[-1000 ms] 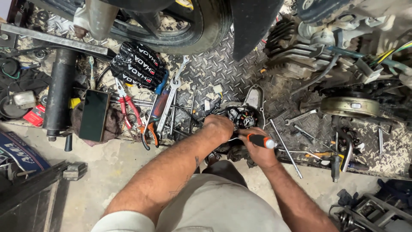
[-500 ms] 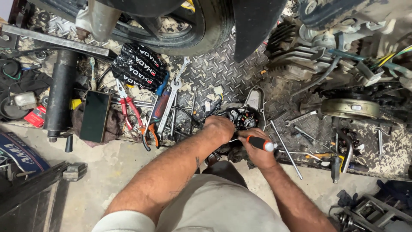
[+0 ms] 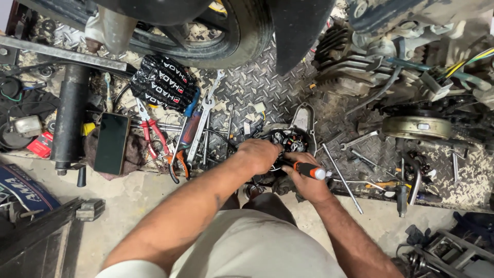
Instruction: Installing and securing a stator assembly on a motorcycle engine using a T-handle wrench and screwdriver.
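My left hand (image 3: 260,155) rests on a round black engine part with copper coils (image 3: 289,140), gripping its near-left side on the chequered metal floor. My right hand (image 3: 307,181) is closed around a screwdriver (image 3: 307,170) with an orange and black handle and a white end cap. Its shaft points left toward the part and is hidden between my hands. A grey metal cover (image 3: 303,119) lies just behind the part.
Spanners (image 3: 203,123), red-handled pliers (image 3: 150,128), a dark phone (image 3: 111,142) on a cloth and a black packet (image 3: 162,82) lie to the left. A tyre (image 3: 226,38) stands behind. An engine (image 3: 350,64) with wires is at right, with loose rods (image 3: 341,178) and tools.
My right hand with the screwdriver has shifted slightly left toward the coiled part. My left hand has stayed on the part.
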